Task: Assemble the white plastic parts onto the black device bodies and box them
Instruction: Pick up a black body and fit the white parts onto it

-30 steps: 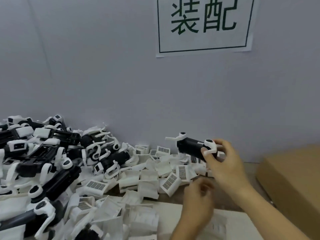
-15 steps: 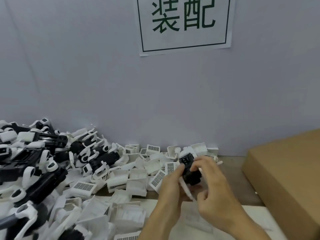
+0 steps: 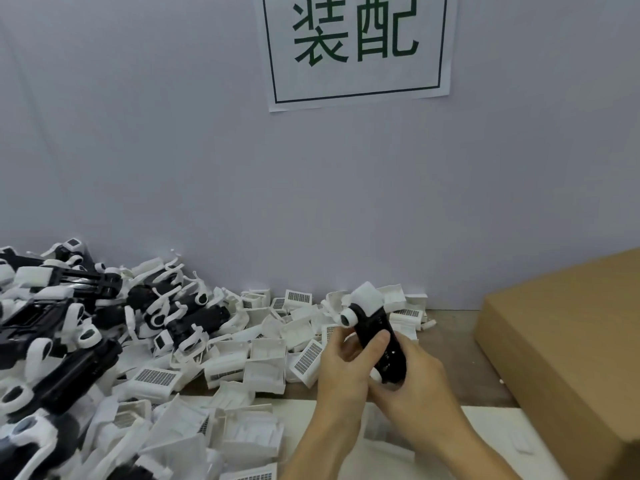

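— Black device bodies (image 3: 65, 344) with white clips fitted: where do they lie?
— Heaped at the far left of the counter (image 3: 446, 344), against the grey wall (image 3: 173, 168). Just right of that heap, loose white plastic parts (image 3: 263, 358) spread in a pile toward the middle, many showing gridded faces.

— And the hands?
— Both meet right of centre, above the counter's near edge. The left hand (image 3: 341, 370) has its thumb curled across the front of one black device body (image 3: 379, 341), the fingers wrapped behind it. The right hand (image 3: 412, 382) grips the lower end of the same body from below. So both hold it; neither is spread wide.

— How does that body sit?
— Tilted, upper end leaning away and left. A white cap (image 3: 365, 299) sits on that top end, and a white ring-shaped piece (image 3: 346, 318) sticks out at its left side.

— Anything further right?
— A brown cardboard box (image 3: 561, 344), near the hands but apart from them. On the wall above hangs a white paper sign (image 3: 356, 46) with green characters in a dark frame.
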A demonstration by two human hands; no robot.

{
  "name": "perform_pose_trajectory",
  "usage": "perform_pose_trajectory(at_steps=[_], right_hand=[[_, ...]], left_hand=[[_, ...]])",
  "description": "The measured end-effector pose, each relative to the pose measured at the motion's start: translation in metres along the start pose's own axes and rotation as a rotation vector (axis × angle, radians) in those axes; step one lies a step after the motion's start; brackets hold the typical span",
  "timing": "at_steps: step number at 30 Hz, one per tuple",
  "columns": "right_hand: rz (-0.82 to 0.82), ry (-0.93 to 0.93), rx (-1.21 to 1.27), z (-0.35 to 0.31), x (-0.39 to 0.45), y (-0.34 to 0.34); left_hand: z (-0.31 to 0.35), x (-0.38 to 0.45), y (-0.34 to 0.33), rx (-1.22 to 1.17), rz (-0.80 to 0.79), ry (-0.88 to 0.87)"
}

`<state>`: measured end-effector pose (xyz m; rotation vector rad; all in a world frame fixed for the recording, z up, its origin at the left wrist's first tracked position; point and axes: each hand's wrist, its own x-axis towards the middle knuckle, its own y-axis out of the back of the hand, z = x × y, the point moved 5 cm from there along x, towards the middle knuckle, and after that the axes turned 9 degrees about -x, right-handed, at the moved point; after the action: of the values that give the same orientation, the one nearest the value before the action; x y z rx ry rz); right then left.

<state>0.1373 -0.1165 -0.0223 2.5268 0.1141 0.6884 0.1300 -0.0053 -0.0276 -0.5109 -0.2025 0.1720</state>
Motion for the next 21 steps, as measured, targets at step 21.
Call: perform_pose_trajectory(at_steps=[21], right_hand=[[-0.047, -0.243, 0.473, 0.010, 0.000, 0.008]], left_hand=[[0.004, -0.007, -0.002, 0.920, -0.070, -0.417]])
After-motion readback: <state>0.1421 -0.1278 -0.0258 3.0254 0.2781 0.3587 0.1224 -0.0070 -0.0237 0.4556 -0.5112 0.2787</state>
